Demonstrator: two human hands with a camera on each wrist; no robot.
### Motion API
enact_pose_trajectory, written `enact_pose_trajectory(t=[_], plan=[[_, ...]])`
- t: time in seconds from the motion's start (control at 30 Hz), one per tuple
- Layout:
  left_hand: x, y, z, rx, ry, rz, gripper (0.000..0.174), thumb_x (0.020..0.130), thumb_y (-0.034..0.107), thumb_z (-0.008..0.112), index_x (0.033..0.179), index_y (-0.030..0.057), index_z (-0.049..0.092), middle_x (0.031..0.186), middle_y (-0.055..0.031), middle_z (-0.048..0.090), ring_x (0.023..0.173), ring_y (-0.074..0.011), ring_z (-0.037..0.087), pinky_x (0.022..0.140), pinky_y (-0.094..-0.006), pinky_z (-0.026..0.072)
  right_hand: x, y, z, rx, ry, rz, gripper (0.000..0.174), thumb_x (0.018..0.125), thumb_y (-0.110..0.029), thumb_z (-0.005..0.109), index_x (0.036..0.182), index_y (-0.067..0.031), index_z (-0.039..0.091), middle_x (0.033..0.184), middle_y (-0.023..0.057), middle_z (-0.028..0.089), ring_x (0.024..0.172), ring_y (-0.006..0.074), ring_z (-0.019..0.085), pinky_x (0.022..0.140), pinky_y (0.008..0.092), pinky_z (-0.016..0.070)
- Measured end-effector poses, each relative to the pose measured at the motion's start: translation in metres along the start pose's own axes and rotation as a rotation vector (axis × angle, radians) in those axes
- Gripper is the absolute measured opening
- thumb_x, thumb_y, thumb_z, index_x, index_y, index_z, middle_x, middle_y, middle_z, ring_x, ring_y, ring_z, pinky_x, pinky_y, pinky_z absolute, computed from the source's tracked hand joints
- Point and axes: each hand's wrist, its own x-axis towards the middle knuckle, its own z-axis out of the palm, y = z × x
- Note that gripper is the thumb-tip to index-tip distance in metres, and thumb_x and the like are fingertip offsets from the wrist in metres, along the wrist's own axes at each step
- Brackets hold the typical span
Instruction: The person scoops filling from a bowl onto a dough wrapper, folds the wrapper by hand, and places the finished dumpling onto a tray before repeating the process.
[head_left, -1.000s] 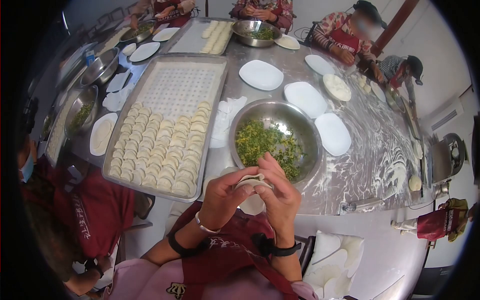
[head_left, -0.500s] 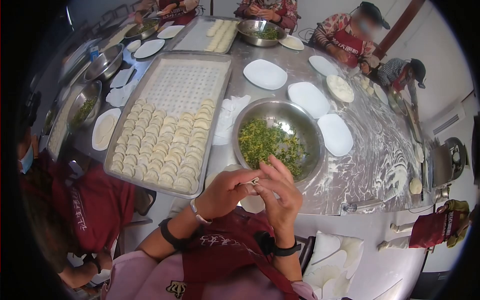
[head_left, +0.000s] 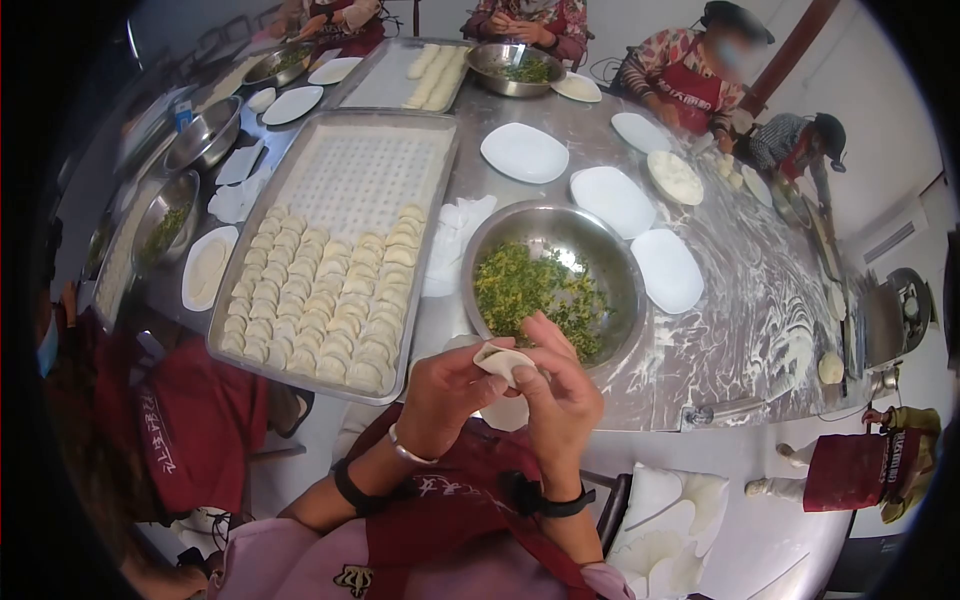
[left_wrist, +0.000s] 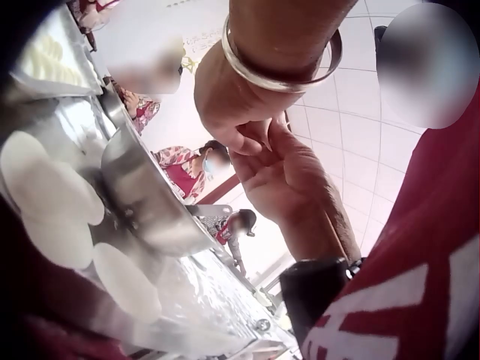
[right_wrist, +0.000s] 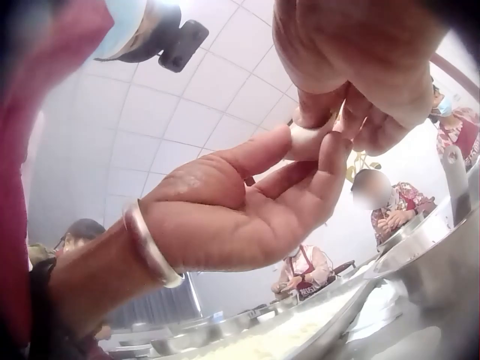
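Observation:
A pale dumpling (head_left: pixel 505 363) is pinched between both hands in front of the steel bowl of chopped green and yellow filling (head_left: pixel 535 285). My left hand (head_left: pixel 447 390), with a silver bracelet at the wrist, grips its left end by thumb and fingers. On the other end, my right hand (head_left: pixel 562 395) presses with its thumb while some fingers extend upward. The dumpling's upper left edge gapes slightly. In the right wrist view the dumpling (right_wrist: pixel 306 141) shows between the left thumb and the right fingers; the left wrist view mostly hides it behind the hands.
Left of the bowl stands a metal tray (head_left: pixel 432 250) holding rows of finished dumplings (head_left: pixel 320 290). White plates (head_left: pixel 668 270) lie to the bowl's right on the floured table (head_left: pixel 740 330). Round wrappers (left_wrist: pixel 127 281) lie near the bowl's base. Other people in aprons sit around the table.
Both hands stay together on the dumpling. Half a second ago it appeared nearly edge-on between the fingers; now it is turned so its broad side shows. The head view has shifted slightly.

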Motion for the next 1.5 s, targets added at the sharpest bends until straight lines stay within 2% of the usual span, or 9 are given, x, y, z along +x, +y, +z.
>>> enact_pose_trajectory(t=[0.3, 0.5, 0.7, 0.8, 1.1, 1.2, 1.3, 1.4, 1.5], plan=[[-0.002, -0.007, 0.014, -0.116, 0.103, 0.122, 0.039, 0.097, 0.001, 0.055, 0.135, -0.005, 0.052, 0.122, -0.011, 0.063, 0.113, -0.016, 0.06, 0.095, -0.0328, 0.0546, 0.001, -0.007, 0.003, -0.186, -0.001, -0.167, 0.014, 0.08, -0.003, 0.075, 0.094, -0.0009, 0.073, 0.115, 0.0173, 0.07, 0.122, 0.0352, 0.059, 0.104, 0.0437, 0.0439], [-0.004, -0.005, 0.006, 0.168, 0.014, 0.158, 0.046, 0.095, -0.002, 0.055, 0.141, 0.0, 0.049, 0.122, -0.0115, 0.065, 0.107, -0.0133, 0.063, 0.091, -0.0292, 0.0548, -0.001, -0.004, -0.001, -0.11, -0.025, -0.212, 0.013, 0.081, -0.003, 0.074, 0.093, -0.0012, 0.073, 0.113, 0.0166, 0.071, 0.123, 0.0351, 0.059, 0.103, 0.0447, 0.0442], [-0.001, 0.001, -0.001, 0.317, -0.006, 0.161, 0.048, 0.092, -0.003, 0.059, 0.139, -0.0006, 0.051, 0.119, -0.0125, 0.067, 0.107, -0.0131, 0.063, 0.089, -0.0285, 0.0547, 0.006, -0.018, -0.002, -0.206, -0.103, -0.039, 0.025, 0.078, -0.004, 0.075, 0.103, 0.0002, 0.073, 0.124, 0.0196, 0.066, 0.131, 0.0352, 0.052, 0.105, 0.0445, 0.0425], [-0.001, 0.0, 0.0, 0.197, -0.006, 0.086, 0.047, 0.092, -0.002, 0.059, 0.138, -0.0008, 0.052, 0.119, -0.0116, 0.066, 0.106, -0.0137, 0.064, 0.09, -0.028, 0.0542, 0.008, -0.014, -0.005, -0.13, -0.182, -0.034, 0.029, 0.077, -0.004, 0.075, 0.106, -0.0006, 0.073, 0.129, 0.0205, 0.063, 0.134, 0.0352, 0.049, 0.106, 0.0448, 0.0417], [-0.001, 0.003, 0.002, 0.094, -0.054, 0.003, 0.046, 0.096, 0.003, 0.055, 0.141, -0.003, 0.045, 0.12, -0.0106, 0.062, 0.107, -0.0143, 0.062, 0.09, -0.0286, 0.0532, -0.001, 0.006, -0.004, -0.035, -0.193, -0.09, 0.016, 0.073, 0.0, 0.075, 0.089, -0.001, 0.074, 0.114, 0.0143, 0.071, 0.13, 0.0343, 0.053, 0.104, 0.0443, 0.0432], [0.0, 0.003, 0.001, 0.254, -0.09, 0.029, 0.046, 0.097, 0.005, 0.054, 0.141, -0.0037, 0.044, 0.122, -0.0101, 0.06, 0.108, -0.0135, 0.06, 0.091, -0.0287, 0.0527, -0.002, 0.003, -0.005, -0.157, -0.21, -0.137, 0.012, 0.073, -0.001, 0.076, 0.085, -0.0008, 0.074, 0.109, 0.0149, 0.073, 0.128, 0.0352, 0.055, 0.103, 0.0439, 0.0443], [0.004, 0.008, -0.008, 0.327, -0.184, -0.043, 0.048, 0.096, 0.004, 0.054, 0.142, -0.0034, 0.042, 0.126, -0.0105, 0.058, 0.11, -0.0131, 0.058, 0.09, -0.0292, 0.0529, -0.002, 0.004, -0.007, -0.23, -0.261, -0.195, 0.02, 0.074, -0.004, 0.076, 0.093, -0.0003, 0.074, 0.116, 0.0162, 0.07, 0.129, 0.0368, 0.053, 0.103, 0.0439, 0.0447], [0.001, 0.001, -0.005, 0.231, -0.113, 0.03, 0.051, 0.096, 0.002, 0.054, 0.144, -0.0024, 0.038, 0.129, -0.0113, 0.056, 0.11, -0.0134, 0.058, 0.088, -0.0301, 0.0531, 0.006, -0.013, -0.004, -0.298, -0.261, -0.11, 0.03, 0.073, -0.005, 0.077, 0.103, -0.0018, 0.073, 0.125, 0.0161, 0.066, 0.131, 0.0365, 0.051, 0.106, 0.0446, 0.0428], [0.002, 0.004, -0.008, 0.218, -0.199, -0.013, 0.055, 0.096, 0.002, 0.055, 0.147, -0.0022, 0.034, 0.129, -0.0115, 0.055, 0.11, -0.0139, 0.058, 0.089, -0.0306, 0.053, 0.008, -0.014, -0.01, -0.227, -0.355, -0.069, 0.04, 0.072, -0.006, 0.077, 0.111, -0.0028, 0.072, 0.131, 0.0159, 0.063, 0.133, 0.0363, 0.049, 0.108, 0.0448, 0.0407]])
